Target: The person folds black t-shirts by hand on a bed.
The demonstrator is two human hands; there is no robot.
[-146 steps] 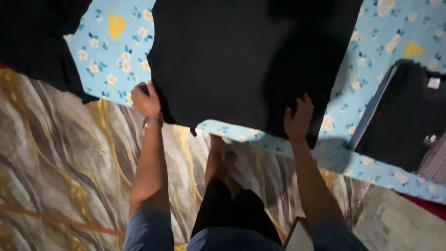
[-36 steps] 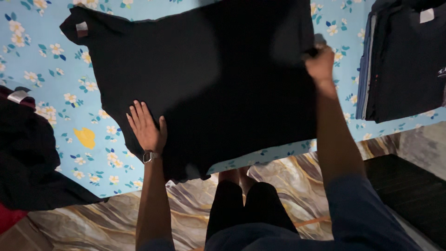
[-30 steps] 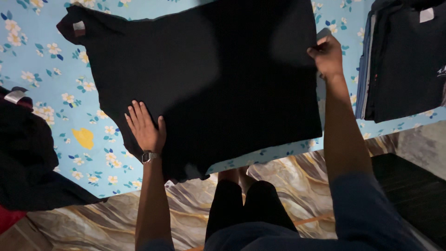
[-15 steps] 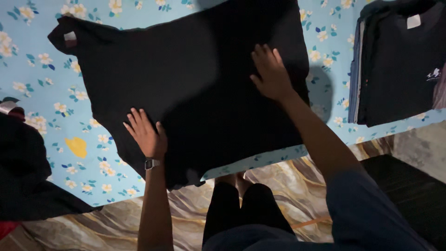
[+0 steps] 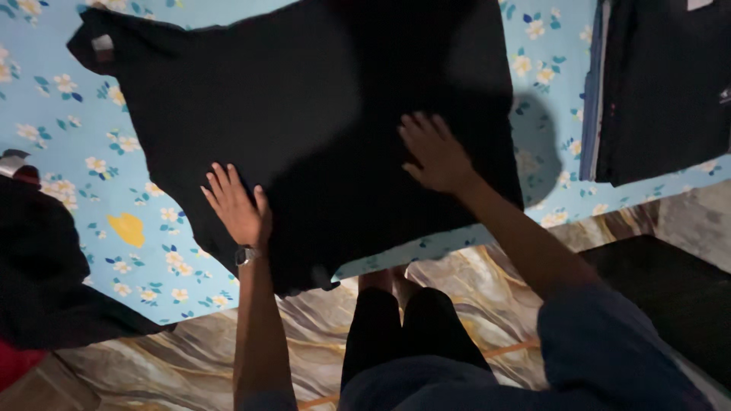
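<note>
A black garment [image 5: 304, 114] lies spread flat on a light blue flowered sheet [image 5: 145, 228], with a small label at its far left corner. My left hand [image 5: 236, 205], a watch on its wrist, rests flat with fingers apart on the garment's near left edge. My right hand [image 5: 434, 152] presses flat on the garment's right half, fingers spread. Neither hand grips the cloth.
A stack of folded dark clothes [image 5: 662, 84] sits at the right on the sheet. A heap of dark cloth [image 5: 38, 266] lies at the left. A marbled gold and grey floor [image 5: 190, 350] runs below the sheet's edge, where my legs [image 5: 396, 327] stand. A dark mat [image 5: 678, 289] lies at the right.
My right hand let go of the garment's right edge, came onto the cloth and slid toward me, now lying flat. My left hand has stayed in place.
</note>
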